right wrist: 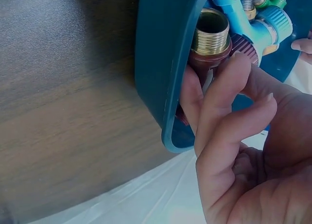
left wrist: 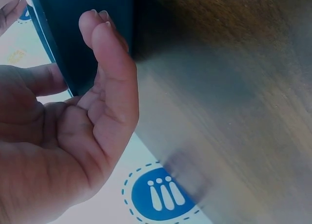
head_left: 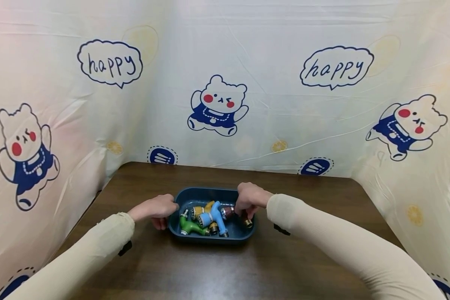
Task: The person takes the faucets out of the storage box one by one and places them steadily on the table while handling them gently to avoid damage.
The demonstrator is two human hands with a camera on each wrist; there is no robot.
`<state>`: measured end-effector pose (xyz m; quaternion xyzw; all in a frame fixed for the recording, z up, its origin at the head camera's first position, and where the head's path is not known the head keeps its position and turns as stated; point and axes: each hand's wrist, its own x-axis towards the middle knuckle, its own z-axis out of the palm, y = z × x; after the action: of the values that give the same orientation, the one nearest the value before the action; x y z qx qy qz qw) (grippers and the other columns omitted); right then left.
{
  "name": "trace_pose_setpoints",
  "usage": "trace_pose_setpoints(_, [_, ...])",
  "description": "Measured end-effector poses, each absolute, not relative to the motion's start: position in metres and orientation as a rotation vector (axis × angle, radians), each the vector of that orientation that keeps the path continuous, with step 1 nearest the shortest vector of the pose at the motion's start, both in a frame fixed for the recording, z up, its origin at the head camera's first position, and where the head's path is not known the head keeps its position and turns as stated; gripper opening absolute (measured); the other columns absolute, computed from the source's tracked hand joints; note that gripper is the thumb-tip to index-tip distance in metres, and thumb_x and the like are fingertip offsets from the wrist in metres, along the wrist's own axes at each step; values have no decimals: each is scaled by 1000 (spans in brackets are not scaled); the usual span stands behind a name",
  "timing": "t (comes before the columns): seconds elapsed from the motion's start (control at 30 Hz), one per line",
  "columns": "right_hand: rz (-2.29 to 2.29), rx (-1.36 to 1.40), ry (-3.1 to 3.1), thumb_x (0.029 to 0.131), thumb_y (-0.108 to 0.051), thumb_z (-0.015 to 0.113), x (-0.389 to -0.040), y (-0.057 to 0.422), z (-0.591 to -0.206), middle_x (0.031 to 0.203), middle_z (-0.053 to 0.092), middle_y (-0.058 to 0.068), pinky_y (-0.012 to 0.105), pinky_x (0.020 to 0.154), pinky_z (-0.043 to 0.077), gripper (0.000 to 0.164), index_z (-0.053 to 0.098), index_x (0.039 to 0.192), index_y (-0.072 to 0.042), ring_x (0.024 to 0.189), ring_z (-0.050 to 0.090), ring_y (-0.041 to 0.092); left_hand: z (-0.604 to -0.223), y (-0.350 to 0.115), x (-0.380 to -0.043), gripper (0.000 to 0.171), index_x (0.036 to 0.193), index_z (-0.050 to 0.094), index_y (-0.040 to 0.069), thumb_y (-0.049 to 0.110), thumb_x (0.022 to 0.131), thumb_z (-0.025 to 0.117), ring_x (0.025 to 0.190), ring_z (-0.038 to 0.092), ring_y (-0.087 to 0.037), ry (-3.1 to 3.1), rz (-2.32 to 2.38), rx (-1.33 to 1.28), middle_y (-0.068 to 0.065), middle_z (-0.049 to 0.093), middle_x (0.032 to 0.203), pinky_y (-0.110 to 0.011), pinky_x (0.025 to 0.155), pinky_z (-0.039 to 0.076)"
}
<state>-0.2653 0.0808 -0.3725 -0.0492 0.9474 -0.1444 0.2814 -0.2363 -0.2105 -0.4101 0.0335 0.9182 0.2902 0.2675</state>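
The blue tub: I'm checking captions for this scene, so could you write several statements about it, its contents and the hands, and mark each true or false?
1. The right hand holds the dark red fitting. True.
2. The left hand holds the green fitting. False; it grips the left end of the tub.
3. In the head view, the blue fitting partly covers the yellow fitting. True.
4. The green fitting lies outside the tub. False; it lies inside, toward the left end.
5. The dark red fitting has a threaded, brass-coloured end. True.
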Motion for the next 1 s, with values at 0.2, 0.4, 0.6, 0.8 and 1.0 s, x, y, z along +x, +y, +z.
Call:
trace_pose_setpoints(0.2, [-400,-135,2534,89,-8,81,-266,82,-371,70,69,13,31,64,63,14,70,83,-1,49,65,16,-415,-213,-237,27,111,55,-6,21,109,48,53,68,-22,2445,837,76,-18,67,76,-35,52,62])
trace_pose_setpoints(0.4, [-406,-133,2531,89,-8,81,-266,83,-367,71,70,13,29,61,62,15,69,85,-1,49,64,16,-419,-215,-239,26,110,55,-4,22,109,48,55,69,-24,2400,883,68,-20,69,75,-37,54,63])
trace_pose_setpoints(0.6, [-434,-139,2526,90,-8,81,-266,86,-364,75,71,15,30,62,63,17,66,91,-2,50,65,17,-429,-219,-247,29,116,52,-7,20,109,46,57,71,-25,2376,886,100,-20,69,74,-38,55,63])
trace_pose_setpoints(0.8, [-459,-129,2527,89,-4,80,-265,90,-358,78,70,17,33,65,64,22,60,98,-3,50,65,18,-415,-209,-234,29,121,52,-9,18,110,45,54,69,-24,2426,870,52,-20,68,73,-37,54,63])
trace_pose_setpoints(1.0, [-433,-137,2542,89,-6,80,-265,93,-352,78,70,17,36,70,64,17,64,93,-1,51,65,18,-418,-208,-236,29,119,53,-9,17,110,43,53,69,-24,2443,860,55,-19,68,71,-36,53,62])
